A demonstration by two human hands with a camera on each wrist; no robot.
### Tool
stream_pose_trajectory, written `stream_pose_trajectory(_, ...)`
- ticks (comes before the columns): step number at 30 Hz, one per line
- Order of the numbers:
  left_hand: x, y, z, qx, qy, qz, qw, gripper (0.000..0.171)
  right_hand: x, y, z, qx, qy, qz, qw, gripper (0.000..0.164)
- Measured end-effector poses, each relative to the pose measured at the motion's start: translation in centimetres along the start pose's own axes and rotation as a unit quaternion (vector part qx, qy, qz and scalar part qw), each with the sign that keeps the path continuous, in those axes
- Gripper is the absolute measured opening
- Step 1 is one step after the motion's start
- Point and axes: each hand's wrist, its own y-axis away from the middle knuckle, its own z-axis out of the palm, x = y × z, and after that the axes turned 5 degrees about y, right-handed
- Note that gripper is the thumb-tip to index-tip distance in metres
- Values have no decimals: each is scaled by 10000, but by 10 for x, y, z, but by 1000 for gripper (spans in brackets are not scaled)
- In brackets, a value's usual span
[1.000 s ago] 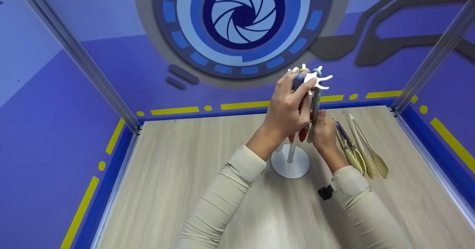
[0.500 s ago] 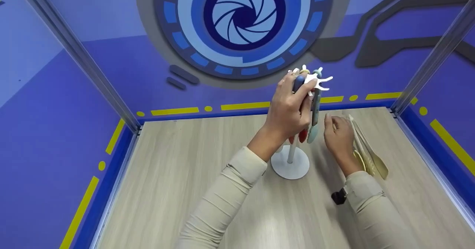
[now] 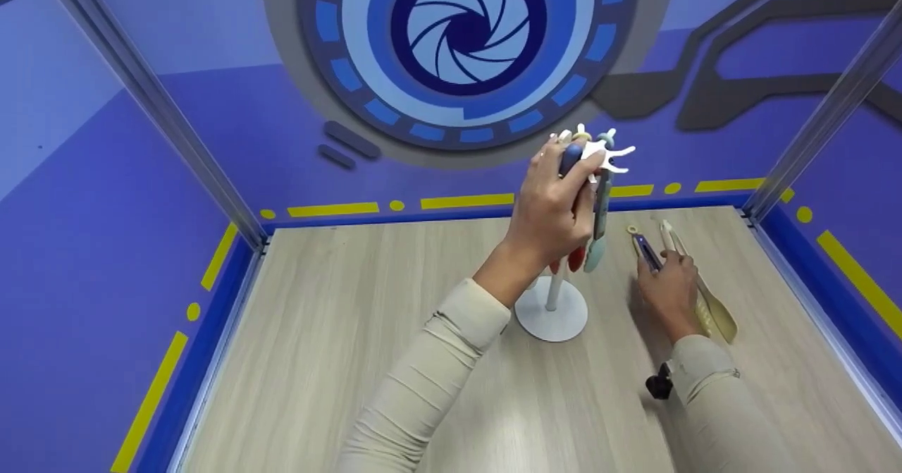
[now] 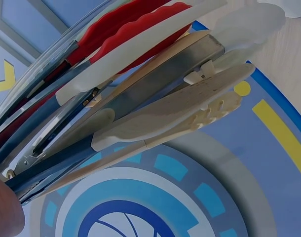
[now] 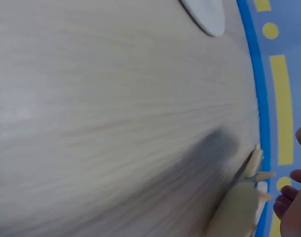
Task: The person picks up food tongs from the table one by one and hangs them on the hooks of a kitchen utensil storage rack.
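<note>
My left hand (image 3: pixel 553 209) grips the white hook top (image 3: pixel 616 159) of a utensil stand, its fingers around a navy handle (image 3: pixel 571 157). Several tongs hang there, among them mint-tipped tongs (image 3: pixel 597 247) and red-tipped tongs (image 4: pixel 145 42). In the left wrist view, beige-tipped tongs (image 4: pixel 175 108) with navy arms point up and right. At the right of the table, my right hand (image 3: pixel 669 293) is over navy-handled tongs (image 3: pixel 645 251), thumb on one side and fingers on the other. The right wrist view shows this hand (image 5: pixel 296 202) with thumb and fingers apart, near pale yellow tong heads (image 5: pixel 237 210).
The stand's round white base (image 3: pixel 553 325) rests on the wooden table (image 3: pixel 352 360). Cream tongs (image 3: pixel 668 233) and a tan spoon (image 3: pixel 720 318) lie right beside the right hand. Blue panels (image 3: pixel 394 170) and metal posts (image 3: pixel 134 64) enclose the table.
My right hand has left the mint-tipped tongs on the stand and moved right and down to the navy-handled tongs on the table. My left hand keeps its hold at the stand's top.
</note>
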Motion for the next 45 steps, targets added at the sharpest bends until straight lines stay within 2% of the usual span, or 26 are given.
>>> stream_pose_trajectory(5,-1,2,-1,18,-21,-85,10000,36,8,-1,6,-411,76,77,9991,72)
stream_pose_trajectory(10,0,1,2,51,-22,-32,10000,35,15,0,7,-825,23,416,9957,81)
stream_pose_trajectory(14,0,0,3,111,-38,27,9999,35,19,-2,8,-726,105,316,9968,76)
stream_pose_trajectory(23,1,-1,4,171,12,10,9999,36,19,-11,5,-465,450,-104,9979,42)
stream_pose_trajectory(26,3,-2,6,161,33,16,9999,37,20,-14,0,-571,588,-66,9966,37)
stream_pose_trajectory(33,4,-4,8,190,55,14,9998,37,20,-18,-3,-763,633,30,9951,38)
stream_pose_trajectory(45,-1,0,6,230,-53,-40,9997,35,20,-20,5,-1084,661,0,9919,55)
